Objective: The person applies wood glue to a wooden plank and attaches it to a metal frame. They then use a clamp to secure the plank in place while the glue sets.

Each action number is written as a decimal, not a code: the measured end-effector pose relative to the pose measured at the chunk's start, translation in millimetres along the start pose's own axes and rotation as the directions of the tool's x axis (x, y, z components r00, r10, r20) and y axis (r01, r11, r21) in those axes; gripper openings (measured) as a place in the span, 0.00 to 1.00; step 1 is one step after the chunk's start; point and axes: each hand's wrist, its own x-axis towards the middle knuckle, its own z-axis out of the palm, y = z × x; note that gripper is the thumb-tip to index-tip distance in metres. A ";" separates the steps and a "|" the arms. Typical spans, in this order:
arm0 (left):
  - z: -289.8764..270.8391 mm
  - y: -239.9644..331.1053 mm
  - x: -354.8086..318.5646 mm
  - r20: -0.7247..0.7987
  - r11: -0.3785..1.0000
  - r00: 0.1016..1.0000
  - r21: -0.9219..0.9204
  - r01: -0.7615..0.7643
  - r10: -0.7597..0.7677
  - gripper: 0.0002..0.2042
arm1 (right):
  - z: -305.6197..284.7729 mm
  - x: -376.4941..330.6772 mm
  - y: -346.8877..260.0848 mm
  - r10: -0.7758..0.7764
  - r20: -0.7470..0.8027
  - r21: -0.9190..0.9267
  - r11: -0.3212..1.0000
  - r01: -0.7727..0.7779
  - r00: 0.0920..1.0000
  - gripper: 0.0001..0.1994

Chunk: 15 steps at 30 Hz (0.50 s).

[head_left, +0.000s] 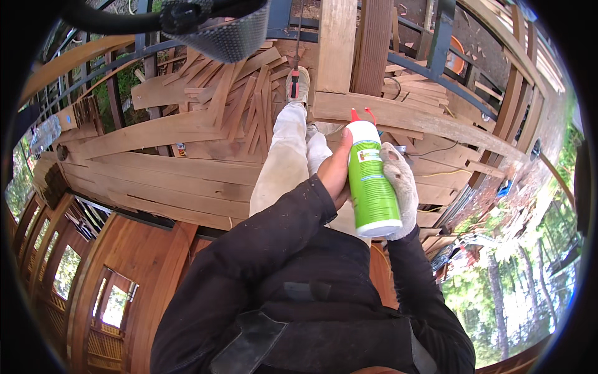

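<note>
A green squeeze bottle [374, 181], which looks like wood glue, is held tilted in front of my chest. Its shoulder and base are white, and a red pointed nozzle [355, 116] sticks up with a small red cap hanging beside it. My left hand [336, 163] is bare and wraps the bottle's left side, thumb along its upper part, with the other fingers mostly hidden behind. On the right side, my right hand [402, 187], in a whitish knitted glove, closes round the bottle.
Loose wood strips [240, 100] lie heaped at the far left, beside long planks [168, 177]. Upright timbers [336, 47] and a horizontal board [417, 117] stand beyond the bottle. A red-handled tool [294, 84] is by my shoe. An orange bucket [456, 55] sits far right, behind blue metal railing [442, 37].
</note>
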 end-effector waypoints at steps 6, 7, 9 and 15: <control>-10.3 16.6 -38.4 0.382 -0.024 0.753 0.898 -0.439 0.535 0.30 | -25.0 16.1 13.1 -0.172 -0.196 -0.269 0.956 0.116 0.965 0.45; -5.3 15.2 -37.3 0.538 -0.182 0.593 0.813 -0.554 0.600 0.33 | -26.4 18.4 16.9 -0.120 -0.208 -0.230 0.971 0.070 0.971 0.43; 8.0 11.8 -31.2 0.691 -0.365 0.406 0.685 -0.630 0.598 0.39 | -26.2 22.3 24.3 -0.010 -0.251 -0.152 0.988 -0.029 0.968 0.43; 36.2 19.7 -6.0 0.739 -0.382 0.486 0.664 -0.642 0.467 0.49 | -11.4 27.9 34.8 -0.097 -0.347 0.006 0.994 0.106 0.933 0.42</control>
